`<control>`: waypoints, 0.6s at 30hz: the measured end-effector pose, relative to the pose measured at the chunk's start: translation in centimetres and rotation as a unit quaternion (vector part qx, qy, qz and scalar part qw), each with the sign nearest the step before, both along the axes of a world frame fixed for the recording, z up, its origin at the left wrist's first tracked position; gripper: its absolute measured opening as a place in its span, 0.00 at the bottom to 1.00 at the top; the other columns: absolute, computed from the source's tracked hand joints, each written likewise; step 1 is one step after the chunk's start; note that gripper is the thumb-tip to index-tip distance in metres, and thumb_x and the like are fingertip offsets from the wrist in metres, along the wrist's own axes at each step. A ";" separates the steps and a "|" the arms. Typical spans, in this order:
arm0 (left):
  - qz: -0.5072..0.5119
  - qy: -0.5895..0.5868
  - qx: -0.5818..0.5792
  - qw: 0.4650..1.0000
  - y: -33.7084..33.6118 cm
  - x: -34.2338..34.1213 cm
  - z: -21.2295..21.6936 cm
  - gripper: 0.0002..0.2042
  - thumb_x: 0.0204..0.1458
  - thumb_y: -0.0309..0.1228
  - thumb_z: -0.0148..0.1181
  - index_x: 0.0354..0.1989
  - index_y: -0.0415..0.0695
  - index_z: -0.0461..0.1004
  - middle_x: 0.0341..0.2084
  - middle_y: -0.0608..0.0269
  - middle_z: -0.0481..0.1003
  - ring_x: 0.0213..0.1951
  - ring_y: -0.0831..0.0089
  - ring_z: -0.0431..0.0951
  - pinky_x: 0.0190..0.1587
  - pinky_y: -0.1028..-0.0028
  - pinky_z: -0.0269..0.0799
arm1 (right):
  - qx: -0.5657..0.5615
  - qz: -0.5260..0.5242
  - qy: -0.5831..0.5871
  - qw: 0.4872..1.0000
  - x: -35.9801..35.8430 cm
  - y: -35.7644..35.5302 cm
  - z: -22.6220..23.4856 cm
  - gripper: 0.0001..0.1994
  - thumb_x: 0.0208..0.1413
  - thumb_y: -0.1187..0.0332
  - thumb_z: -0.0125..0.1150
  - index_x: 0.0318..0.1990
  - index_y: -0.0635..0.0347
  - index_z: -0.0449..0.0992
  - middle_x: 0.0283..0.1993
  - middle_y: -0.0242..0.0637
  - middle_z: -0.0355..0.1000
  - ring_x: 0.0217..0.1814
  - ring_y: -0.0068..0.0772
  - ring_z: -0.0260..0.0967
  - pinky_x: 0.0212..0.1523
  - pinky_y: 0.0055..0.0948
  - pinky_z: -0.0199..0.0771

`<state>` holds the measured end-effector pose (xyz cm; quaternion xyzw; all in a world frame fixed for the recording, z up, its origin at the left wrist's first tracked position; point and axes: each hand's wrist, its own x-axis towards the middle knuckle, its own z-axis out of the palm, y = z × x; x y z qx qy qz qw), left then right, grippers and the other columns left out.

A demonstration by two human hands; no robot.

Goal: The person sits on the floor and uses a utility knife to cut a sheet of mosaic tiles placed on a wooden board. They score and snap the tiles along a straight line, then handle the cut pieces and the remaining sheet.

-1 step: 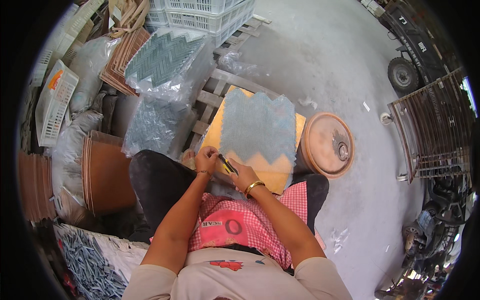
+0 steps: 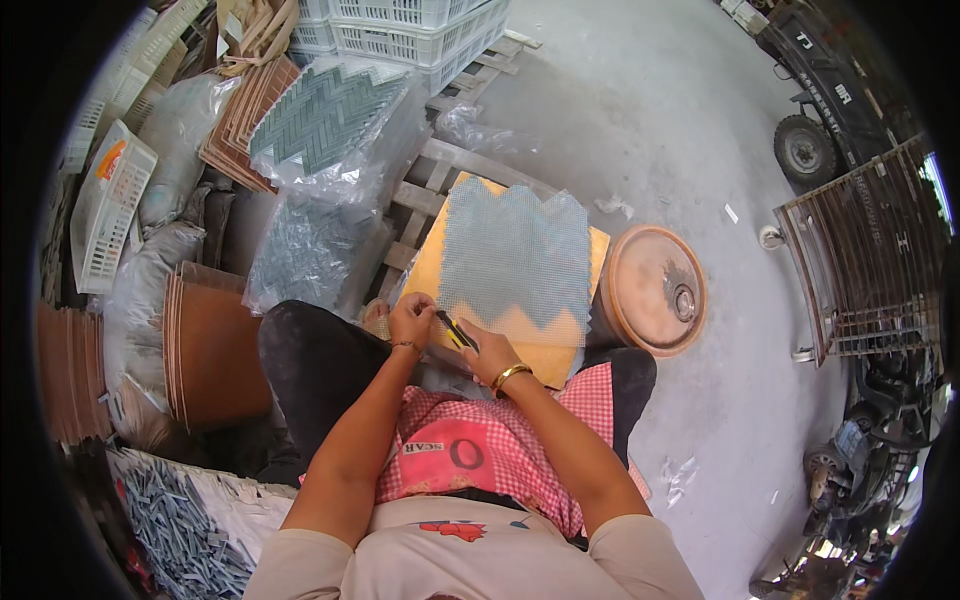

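A yellow and black utility knife [image 2: 457, 332] is gripped in my right hand [image 2: 491, 356], its front end pointing up and left toward my other hand. My left hand [image 2: 411, 321] is closed with its fingertips pinched together beside the knife's tip. Whatever sits between those fingers is too small to make out. Just beyond both hands lies a blue-grey tile sheet [image 2: 515, 250] with zigzag ends, covered by a fine mesh. The mesh reaches past the tiles at the near edge. Under the sheet is a yellow-orange board [image 2: 428, 268].
A round brown drum [image 2: 640, 285] stands right of the board. Plastic-wrapped herringbone tile stacks [image 2: 330, 115] and a wooden pallet [image 2: 420, 198] are at the left. Brown boards [image 2: 218, 345] and a heap of loose tile strips [image 2: 185, 530] lie farther left. A slatted rack [image 2: 865, 255] stands right.
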<state>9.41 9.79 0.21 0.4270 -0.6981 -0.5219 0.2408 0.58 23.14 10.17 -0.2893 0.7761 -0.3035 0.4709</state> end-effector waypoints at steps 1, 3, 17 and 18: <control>-0.003 -0.008 -0.007 1.000 0.0 0.0 0.4 0.02 0.35 0.24 0.55 0.19 0.40 0.70 0.17 0.62 0.67 0.20 0.75 0.68 0.25 0.77 0.63 | -0.007 0.001 0.010 1.000 -0.2 0.5 0.1 0.25 0.49 0.74 0.46 0.57 0.45 0.55 0.17 0.32 0.66 0.13 0.21 0.63 0.15 0.21 0.66; -0.016 -0.032 -0.053 0.998 0.0 -0.1 1.1 0.02 0.35 0.24 0.55 0.18 0.40 0.69 0.17 0.60 0.67 0.21 0.72 0.68 0.26 0.76 0.64 | -0.037 -0.068 -0.028 0.997 -0.9 1.7 0.5 0.25 0.49 0.73 0.47 0.57 0.45 0.55 0.20 0.36 0.68 0.13 0.22 0.64 0.16 0.22 0.67; -0.012 -0.188 -0.213 0.959 2.3 -0.2 2.7 0.02 0.38 0.24 0.51 0.22 0.40 0.67 0.21 0.51 0.67 0.28 0.54 0.69 0.31 0.62 0.64 | -0.090 -0.216 0.321 0.918 -14.4 6.1 -3.9 0.28 0.45 0.72 0.49 0.57 0.55 0.52 0.23 0.51 0.68 0.18 0.42 0.67 0.23 0.36 0.68; -0.004 -0.192 -0.239 0.952 2.4 -0.2 2.8 0.02 0.38 0.24 0.51 0.22 0.40 0.67 0.21 0.51 0.67 0.28 0.54 0.69 0.31 0.62 0.64 | -0.096 -0.240 0.288 0.922 -14.8 6.3 -4.0 0.28 0.45 0.73 0.49 0.57 0.56 0.52 0.22 0.50 0.68 0.17 0.40 0.67 0.22 0.35 0.68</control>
